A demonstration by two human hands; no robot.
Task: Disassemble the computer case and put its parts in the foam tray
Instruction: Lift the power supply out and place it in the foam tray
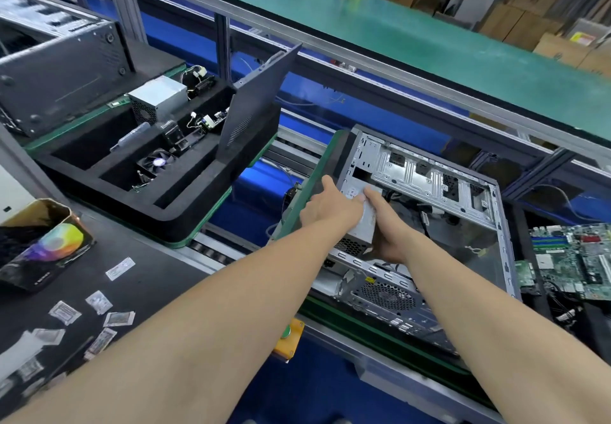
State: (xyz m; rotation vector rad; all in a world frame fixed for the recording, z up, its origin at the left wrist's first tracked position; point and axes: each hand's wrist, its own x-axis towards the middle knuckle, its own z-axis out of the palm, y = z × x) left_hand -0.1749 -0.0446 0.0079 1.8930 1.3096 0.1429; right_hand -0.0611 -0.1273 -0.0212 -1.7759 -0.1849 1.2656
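An open grey computer case [429, 179] lies on its side at centre right, its metal frame bare inside. Both my hands hold a silver power supply [362, 228] at the case's near left corner. My left hand [327, 207] grips its left side and my right hand [388, 225] grips its right side from inside the case. The black foam tray [185, 205] sits to the left. It holds another silver power supply [158, 97], a fan [157, 162], small circuit boards [210, 121] and an upright dark side panel [254, 106].
A green motherboard [575, 258] lies at the far right. Another black case [59, 76] stands at the upper left. A colourful box [46, 245] and several small packets [96, 301] lie on the dark mat at the lower left. A green bench runs behind.
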